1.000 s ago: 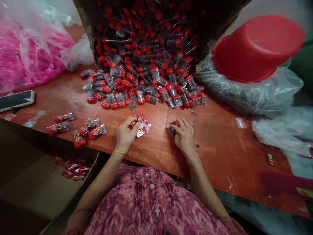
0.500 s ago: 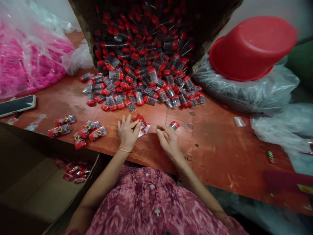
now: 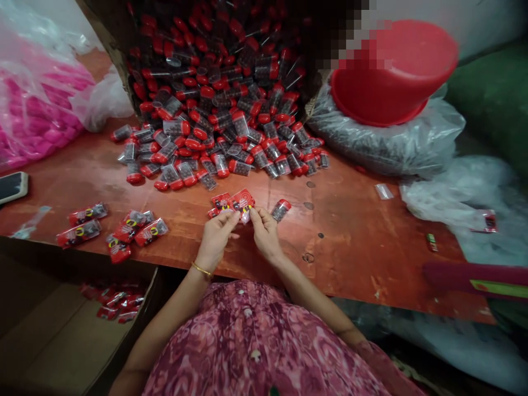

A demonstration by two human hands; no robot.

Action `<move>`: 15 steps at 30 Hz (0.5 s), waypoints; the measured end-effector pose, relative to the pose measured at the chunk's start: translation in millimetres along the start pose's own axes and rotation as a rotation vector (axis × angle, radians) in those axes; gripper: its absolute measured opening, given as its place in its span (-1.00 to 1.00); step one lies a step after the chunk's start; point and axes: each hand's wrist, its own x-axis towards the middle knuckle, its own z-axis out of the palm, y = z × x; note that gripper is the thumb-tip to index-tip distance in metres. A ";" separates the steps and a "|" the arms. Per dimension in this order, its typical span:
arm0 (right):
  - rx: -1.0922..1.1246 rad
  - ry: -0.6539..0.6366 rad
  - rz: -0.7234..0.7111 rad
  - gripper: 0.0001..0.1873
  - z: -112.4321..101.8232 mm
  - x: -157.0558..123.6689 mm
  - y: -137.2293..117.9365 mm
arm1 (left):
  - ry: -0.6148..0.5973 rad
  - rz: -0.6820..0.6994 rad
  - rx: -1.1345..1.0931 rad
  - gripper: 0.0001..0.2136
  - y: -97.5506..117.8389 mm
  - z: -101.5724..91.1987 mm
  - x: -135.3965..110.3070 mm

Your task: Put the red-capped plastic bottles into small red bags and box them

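Between my left hand [image 3: 218, 236] and my right hand [image 3: 266, 231] is a small red printed packet [image 3: 242, 201], pinched at its lower edge by the fingertips of both. Other red packets [image 3: 220, 202] lie on the table just behind my left fingers. A small clear container with a red cap and dark contents [image 3: 281, 210] lies on its own beside my right hand. Farther back, a heap of the same red-capped containers [image 3: 223, 132] spills out of a large dark box. Left of my hands lie several filled red packets [image 3: 131, 226].
An open cardboard box [image 3: 53, 330] below the table edge holds more filled packets. At the right, a red tub [image 3: 396, 71] rests on a clear bag of dark pieces [image 3: 383, 143]. A bag of pink items [image 3: 37, 110] and a phone [image 3: 12, 187] are at the left.
Both hands have come together on one packet, which is now lifted between the fingertips. Before, my left hand was over the packets and my right hand was apart. The view has shifted.
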 end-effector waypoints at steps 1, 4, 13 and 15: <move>0.003 -0.025 0.005 -0.67 -0.1 -2.2 0.0 | 0.017 0.013 -0.038 -0.62 0.8 2.3 0.1; -0.015 -0.088 0.008 -0.65 1.4 -7.2 2.4 | 0.056 0.070 -0.087 -0.63 0.4 8.7 1.3; -0.543 0.020 -0.121 -0.56 -28.8 0.8 1.5 | 0.160 0.115 -0.016 -0.67 -10.5 8.3 8.4; -0.839 0.126 0.030 -0.53 -48.4 7.2 -3.7 | 0.165 0.090 -0.059 -0.64 -7.1 8.6 8.6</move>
